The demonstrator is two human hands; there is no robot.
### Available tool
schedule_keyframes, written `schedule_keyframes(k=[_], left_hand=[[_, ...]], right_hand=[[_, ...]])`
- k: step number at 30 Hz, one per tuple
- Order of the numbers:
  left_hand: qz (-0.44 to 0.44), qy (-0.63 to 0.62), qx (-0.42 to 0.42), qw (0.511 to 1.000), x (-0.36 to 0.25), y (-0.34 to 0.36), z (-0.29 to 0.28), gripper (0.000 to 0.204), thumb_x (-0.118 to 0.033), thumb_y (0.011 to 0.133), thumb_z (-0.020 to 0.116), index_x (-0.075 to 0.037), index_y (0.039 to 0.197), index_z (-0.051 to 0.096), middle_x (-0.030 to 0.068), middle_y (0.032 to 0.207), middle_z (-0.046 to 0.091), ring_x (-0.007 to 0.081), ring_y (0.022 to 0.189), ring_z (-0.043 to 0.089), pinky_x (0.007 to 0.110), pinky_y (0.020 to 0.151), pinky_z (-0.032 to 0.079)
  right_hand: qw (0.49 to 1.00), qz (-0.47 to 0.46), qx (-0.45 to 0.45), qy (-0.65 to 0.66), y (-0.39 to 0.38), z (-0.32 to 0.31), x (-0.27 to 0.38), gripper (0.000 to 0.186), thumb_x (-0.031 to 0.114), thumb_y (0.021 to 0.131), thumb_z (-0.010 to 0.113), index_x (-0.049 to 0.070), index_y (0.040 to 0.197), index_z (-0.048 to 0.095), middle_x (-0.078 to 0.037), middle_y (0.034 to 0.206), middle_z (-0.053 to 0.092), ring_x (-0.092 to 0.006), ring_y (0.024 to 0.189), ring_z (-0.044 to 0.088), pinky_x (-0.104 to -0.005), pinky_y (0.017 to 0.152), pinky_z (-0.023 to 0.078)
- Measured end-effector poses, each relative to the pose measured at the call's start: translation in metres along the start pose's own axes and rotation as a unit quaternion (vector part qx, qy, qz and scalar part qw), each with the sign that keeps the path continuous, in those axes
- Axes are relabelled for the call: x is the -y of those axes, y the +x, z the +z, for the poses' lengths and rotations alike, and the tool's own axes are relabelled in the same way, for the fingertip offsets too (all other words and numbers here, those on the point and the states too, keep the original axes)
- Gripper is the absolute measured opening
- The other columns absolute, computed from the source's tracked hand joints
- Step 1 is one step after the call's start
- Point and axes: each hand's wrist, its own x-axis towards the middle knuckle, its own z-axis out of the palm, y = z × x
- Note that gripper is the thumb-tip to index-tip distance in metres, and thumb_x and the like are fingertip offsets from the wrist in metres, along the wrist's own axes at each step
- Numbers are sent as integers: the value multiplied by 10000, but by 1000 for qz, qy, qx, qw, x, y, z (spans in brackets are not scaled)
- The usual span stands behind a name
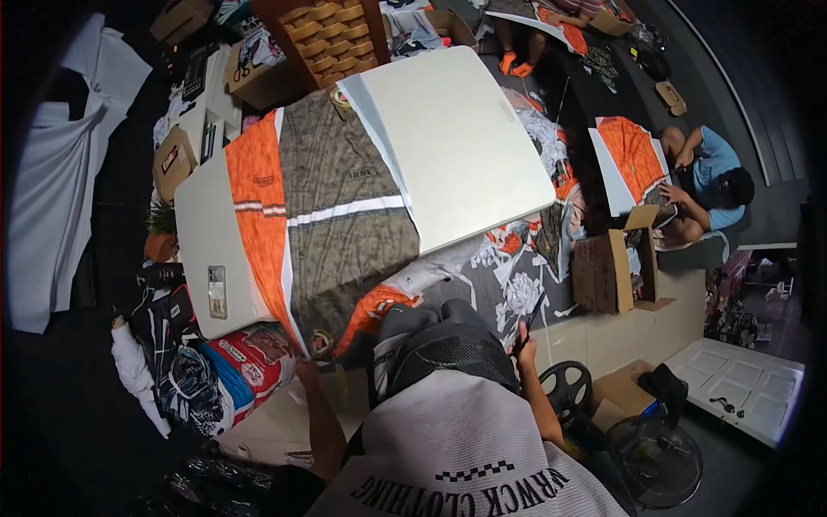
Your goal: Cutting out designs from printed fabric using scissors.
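An orange and grey-patterned shirt [336, 215] lies spread flat over a white board [202, 250] in front of me. A second white board [457, 142] rests tilted over the shirt's right side. My left hand [305, 374] is low by the shirt's near hem, next to a red and blue plastic package [250, 366]; its fingers are too small to make out. My right hand [524, 339] is raised beside my knee [439, 332] and closed around a thin dark stick-like tool [531, 317]. My white printed top [465, 457] fills the lower middle.
A seated person in a blue top [711, 172] works on an orange shirt on a board [633, 159] at the right. Open cardboard boxes [616, 267], a floor fan [655, 457], a white panel [745, 383], a wooden rack [332, 34] and bagged clothes [185, 379] surround me.
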Motion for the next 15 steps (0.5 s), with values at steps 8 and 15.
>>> schedule_keyframes(k=[8,15], left_hand=[[205,327,-55,921,-132,188,186,208,-129,945,524,37,1019,625,174,965,650,295,865,616,355,795,491],[238,274,161,918,-181,379,435,233,-183,942,555,6,1016,668,110,954,669,258,820,635,347,732,495]], right_hand=[[995,85,-16,-47,-23,24,-13,536,579,883,624,61,745,616,-77,642,570,-186,584,574,-298,576,468],[997,68,-44,6,-36,58,32,504,550,926,575,61,822,636,-71,689,602,-186,622,588,-297,620,473]])
